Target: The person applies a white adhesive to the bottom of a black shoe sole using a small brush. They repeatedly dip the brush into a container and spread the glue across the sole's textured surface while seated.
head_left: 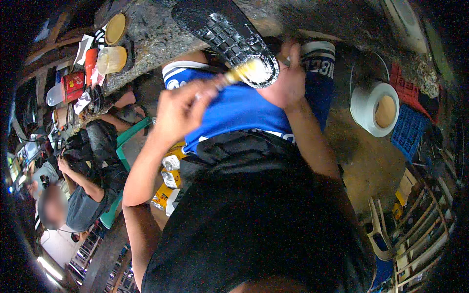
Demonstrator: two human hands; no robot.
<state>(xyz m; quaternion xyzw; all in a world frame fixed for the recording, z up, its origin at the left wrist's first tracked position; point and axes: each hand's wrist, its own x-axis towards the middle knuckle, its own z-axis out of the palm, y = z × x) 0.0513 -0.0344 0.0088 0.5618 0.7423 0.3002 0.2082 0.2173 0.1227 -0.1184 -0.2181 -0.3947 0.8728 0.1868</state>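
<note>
My left hand is closed round the handle of a brush; hand and brush are a little blurred. The pale bristles press on the near, rounded end of a black shoe sole, where a thick white coating like glue lies. More white streaks run over the raised grid in the sole's middle. My right hand grips the sole's near end from its right side, with the fingers partly hidden beneath it. The sole is held above my lap, over blue shorts, its far end reaching over a rough worktop.
On the worktop at the left stand a tub of yellowish stuff and a round lid. A bucket holding a white roll stands right, beside a blue crate. Another person sits at the left near a green chair.
</note>
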